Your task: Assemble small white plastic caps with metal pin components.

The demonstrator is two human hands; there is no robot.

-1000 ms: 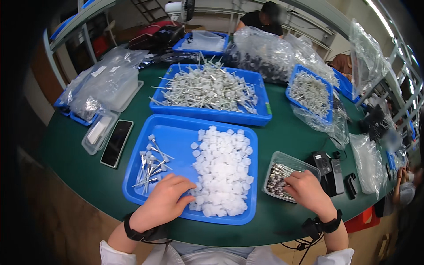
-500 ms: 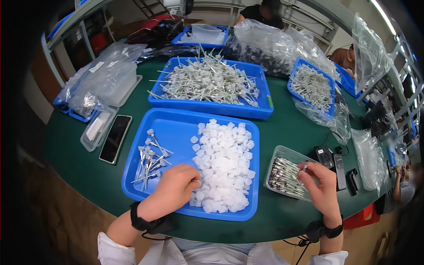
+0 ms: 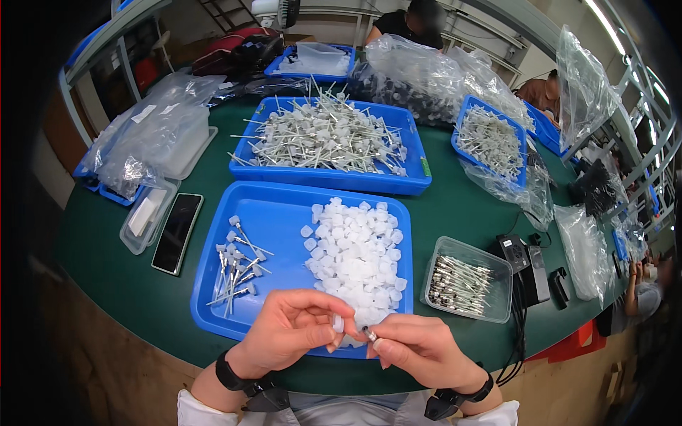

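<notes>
Between the thumb and fingers of my left hand [image 3: 295, 328] is a small translucent white plastic cap [image 3: 338, 324]. My right hand [image 3: 425, 349] pinches a thin metal rod [image 3: 370, 334] near its dark-ringed end, which points toward the cap; the two are apart. Both hands are over the near edge of a blue tray [image 3: 284, 190]. On the tray's right lies a heap of loose white caps [image 3: 355, 248]. At its left are several rods with caps on their ends [image 3: 238, 266]. A clear plastic box [image 3: 506, 284] to the right holds many bare rods [image 3: 460, 285].
Behind the tray, a deep blue bin [image 3: 334, 182] is piled with capped rods. A smaller blue bin [image 3: 490, 142] stands right of it. A phone [image 3: 177, 233] lies on the left, near clear plastic bags [image 3: 156, 128]. Black devices [image 3: 529, 263] with cables sit at right. Other people work beyond.
My right hand has left the clear box with a rod and moved left over the tray. My left hand has shifted from the cap heap toward me, a cap now visible in its fingers.
</notes>
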